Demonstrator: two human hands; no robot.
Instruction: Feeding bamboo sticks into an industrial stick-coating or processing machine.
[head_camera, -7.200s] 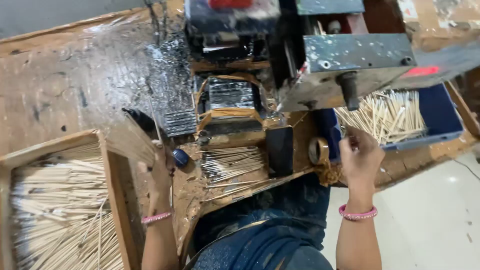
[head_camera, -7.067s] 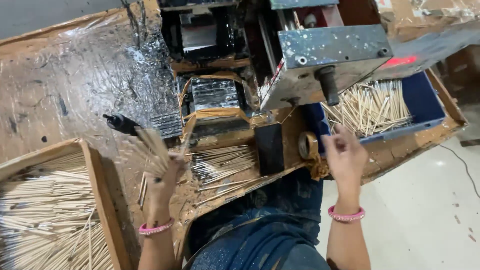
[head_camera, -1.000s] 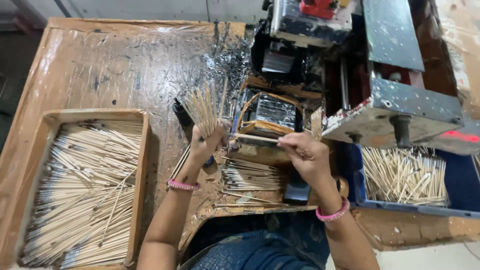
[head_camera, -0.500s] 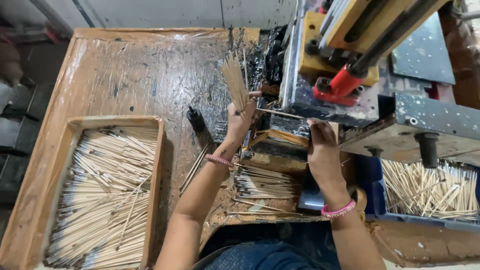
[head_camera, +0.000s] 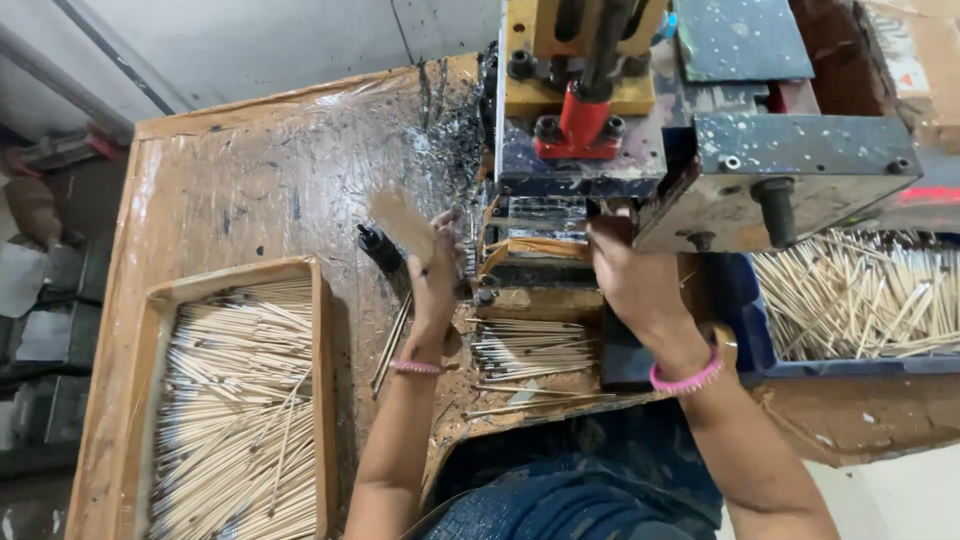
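My left hand (head_camera: 437, 272) grips a bundle of thin wooden sticks (head_camera: 403, 220), blurred by motion, raised just left of the machine's feed slot (head_camera: 530, 245). My right hand (head_camera: 628, 275) rests against the right side of that slot, under the grey metal block (head_camera: 790, 165); what its fingers hold is hidden. A small pile of dark-tipped sticks (head_camera: 530, 345) lies on the tray between my wrists. Both wrists wear pink bands.
A wooden box (head_camera: 322, 400) at left is full of bare sticks. A blue tray (head_camera: 850, 300) at right holds a heap of sticks. The yellow and red press head (head_camera: 580, 90) stands above the slot. A black cylinder (head_camera: 378, 245) lies on the stained wooden table (head_camera: 250, 180).
My left hand has lifted the fanned bundle from the table up beside the machine's slot. My right hand has moved up to the slot's right side. The view has tilted upward.
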